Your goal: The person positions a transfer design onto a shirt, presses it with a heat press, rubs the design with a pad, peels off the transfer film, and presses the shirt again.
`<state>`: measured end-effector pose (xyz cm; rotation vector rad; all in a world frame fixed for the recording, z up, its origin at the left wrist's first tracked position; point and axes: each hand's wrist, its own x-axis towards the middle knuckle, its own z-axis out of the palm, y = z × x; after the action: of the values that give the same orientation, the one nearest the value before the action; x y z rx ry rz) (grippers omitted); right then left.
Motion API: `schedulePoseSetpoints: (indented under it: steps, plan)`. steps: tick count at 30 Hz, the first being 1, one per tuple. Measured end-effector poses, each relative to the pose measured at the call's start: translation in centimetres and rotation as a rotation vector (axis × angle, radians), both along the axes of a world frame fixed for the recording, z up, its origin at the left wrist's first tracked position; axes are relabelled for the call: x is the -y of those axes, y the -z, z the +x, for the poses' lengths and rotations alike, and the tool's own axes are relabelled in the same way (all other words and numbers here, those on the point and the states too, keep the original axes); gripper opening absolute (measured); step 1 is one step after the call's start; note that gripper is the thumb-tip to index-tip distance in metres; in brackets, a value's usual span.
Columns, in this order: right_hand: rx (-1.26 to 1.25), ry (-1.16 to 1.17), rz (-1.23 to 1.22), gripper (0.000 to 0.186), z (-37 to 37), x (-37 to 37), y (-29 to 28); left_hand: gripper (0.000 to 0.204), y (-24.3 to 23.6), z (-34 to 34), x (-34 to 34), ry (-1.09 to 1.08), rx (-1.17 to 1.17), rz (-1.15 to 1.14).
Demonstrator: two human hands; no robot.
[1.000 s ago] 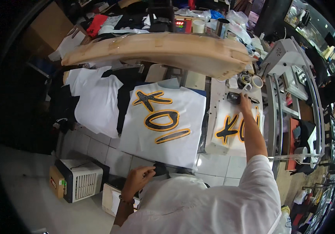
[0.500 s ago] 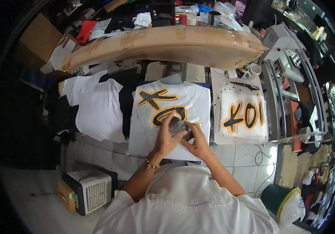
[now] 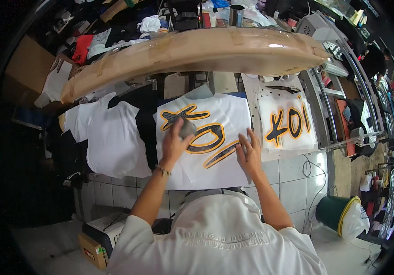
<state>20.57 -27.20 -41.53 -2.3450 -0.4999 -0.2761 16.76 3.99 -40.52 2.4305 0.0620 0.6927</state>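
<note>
A white T-shirt (image 3: 206, 156) lies flat in front of me with black, orange-edged shapes on a clear transfer sheet. My left hand (image 3: 175, 141) is closed around a small grey pad (image 3: 188, 128) and presses it on the upper left part of the print. My right hand (image 3: 249, 150) lies flat with fingers spread on the lower right end of the print, holding the sheet down.
A second sheet with the same black and orange shapes (image 3: 288, 123) lies to the right, scissors (image 3: 282, 89) above it. White and black shirts (image 3: 110, 137) hang at left. A long tan padded board (image 3: 197, 50) spans above. A green bucket (image 3: 337, 213) stands lower right.
One second ago my right hand reached to the right-hand sheet and my left was low. Both then met over the shirt; now they have spread apart and press on the print.
</note>
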Motion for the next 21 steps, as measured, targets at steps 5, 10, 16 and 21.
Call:
schedulePoseSetpoints:
  steps: [5,10,16,21]
  plan:
    - [-0.009,-0.013,0.08,0.039,0.0,-0.3,-0.2,0.077,-0.2,2.7,-0.4,-0.172,0.135,-0.145]
    - [-0.108,0.055,0.149,0.044,0.4,0.1,1.0,0.046,-4.8,-3.0,9.0,0.356,-0.17,0.117]
    - [-0.164,0.05,0.193,0.052,1.6,0.2,1.4,0.074,-3.7,4.7,-2.8,-0.166,0.047,-0.183]
    - [-0.2,0.021,0.312,0.052,1.6,1.0,1.7,0.064,-0.2,-1.8,4.9,0.257,0.113,0.094]
